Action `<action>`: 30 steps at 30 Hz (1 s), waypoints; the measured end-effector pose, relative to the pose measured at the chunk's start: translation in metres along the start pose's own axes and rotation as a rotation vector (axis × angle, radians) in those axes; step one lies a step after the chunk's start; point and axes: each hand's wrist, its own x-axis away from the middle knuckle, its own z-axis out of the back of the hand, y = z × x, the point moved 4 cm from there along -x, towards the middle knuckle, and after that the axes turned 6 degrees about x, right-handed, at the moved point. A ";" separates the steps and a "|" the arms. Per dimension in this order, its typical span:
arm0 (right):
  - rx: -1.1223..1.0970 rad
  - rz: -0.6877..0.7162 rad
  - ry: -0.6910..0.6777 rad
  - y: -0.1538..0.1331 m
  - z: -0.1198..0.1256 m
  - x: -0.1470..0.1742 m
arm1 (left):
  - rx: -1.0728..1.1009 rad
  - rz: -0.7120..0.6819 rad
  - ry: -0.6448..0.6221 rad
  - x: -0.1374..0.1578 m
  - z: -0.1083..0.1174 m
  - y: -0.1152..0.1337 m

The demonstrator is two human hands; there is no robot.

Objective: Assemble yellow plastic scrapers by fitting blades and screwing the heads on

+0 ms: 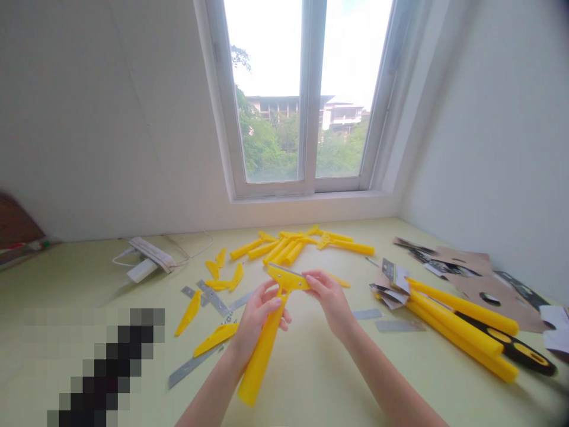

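A yellow scraper with a long round handle is held over the table, its wide head turned away from me. My left hand is wrapped round the handle just below the head. At the head's right end, the fingers of my right hand pinch the yellow edge. Two small screws show on the head, and a thin grey strip runs along its far edge. Left of my left hand lie loose yellow head pieces, flat grey blades and a small heap of screws or nuts.
Several yellow scrapers are piled near the window wall. At right lie yellow-handled scrapers in packaging, a black-and-yellow tool and brown card packaging. More blades rest nearby. A white power strip with cables sits at left.
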 end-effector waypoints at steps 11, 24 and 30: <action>-0.112 -0.162 -0.082 -0.001 -0.001 0.002 | -0.021 -0.038 -0.002 0.000 -0.001 0.001; -0.004 -0.089 -0.291 -0.007 -0.025 0.018 | 0.098 -0.037 -0.014 0.003 -0.006 0.000; 0.044 0.027 -0.270 -0.012 -0.031 0.021 | 0.065 -0.037 -0.084 0.006 -0.008 0.002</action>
